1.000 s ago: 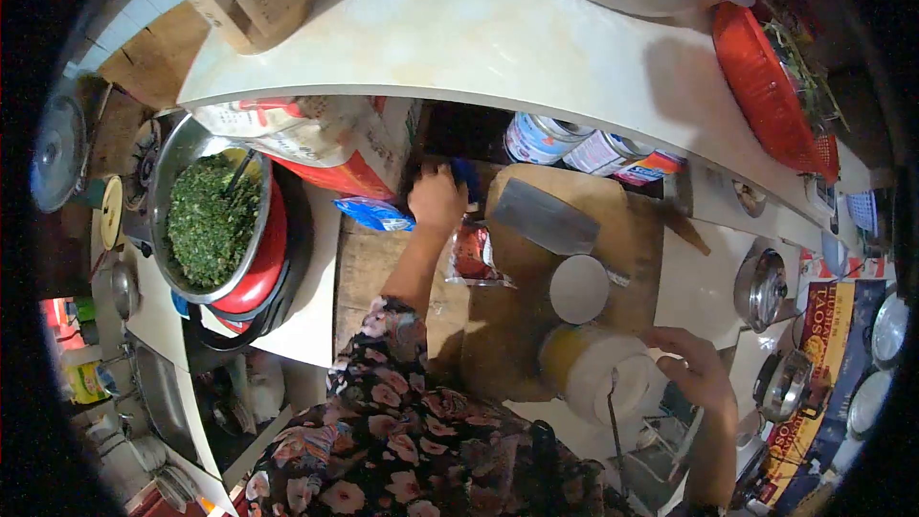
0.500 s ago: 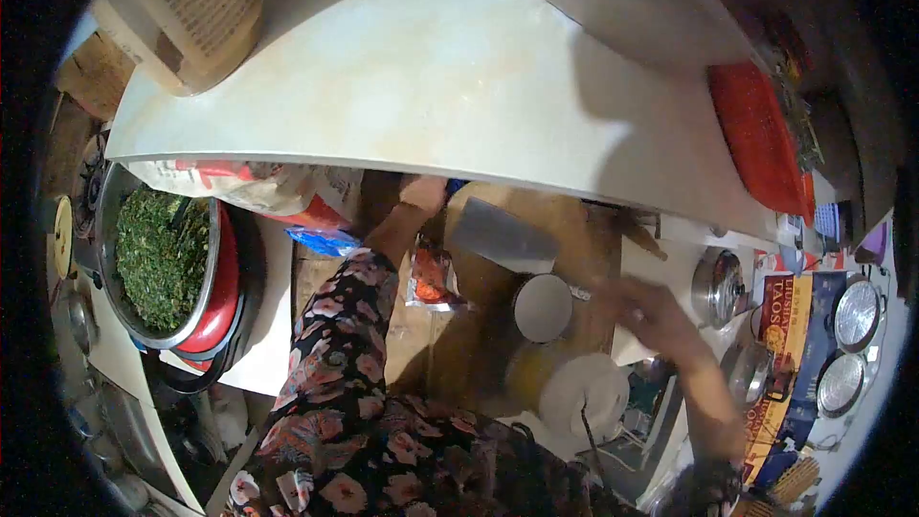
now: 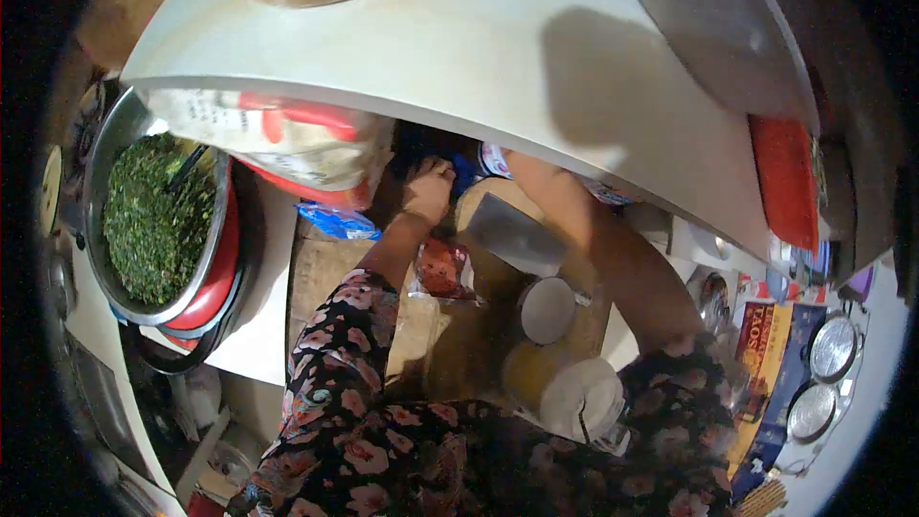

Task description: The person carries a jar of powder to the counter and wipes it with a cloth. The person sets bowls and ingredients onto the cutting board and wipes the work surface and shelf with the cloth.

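Note:
My left hand [image 3: 431,190] is under the shelf edge with its fingers curled, against a dark blue plastic bag [image 3: 461,172]; what they grip is hidden. My right arm reaches in beneath the shelf, and the fingers of my right hand [image 3: 525,170] are out of sight behind its edge, beside a white-and-blue container [image 3: 494,160]. Below my hands a cleaver [image 3: 515,234] lies on a round wooden board [image 3: 479,193]. A clear packet of red food [image 3: 443,270] lies closer to me, near my left forearm.
A metal pot of chopped greens [image 3: 158,220] stands at left. Above it a white-and-red sack [image 3: 287,139] sits under the pale shelf [image 3: 450,48], with a blue packet [image 3: 337,220] beside it. A white round lid [image 3: 548,309] and a white-topped tub [image 3: 581,397] are in front of me.
My right hand has swung from the right side up and inward, under the shelf. My left hand stays near the blue bag. The view has shifted, showing more under the shelf.

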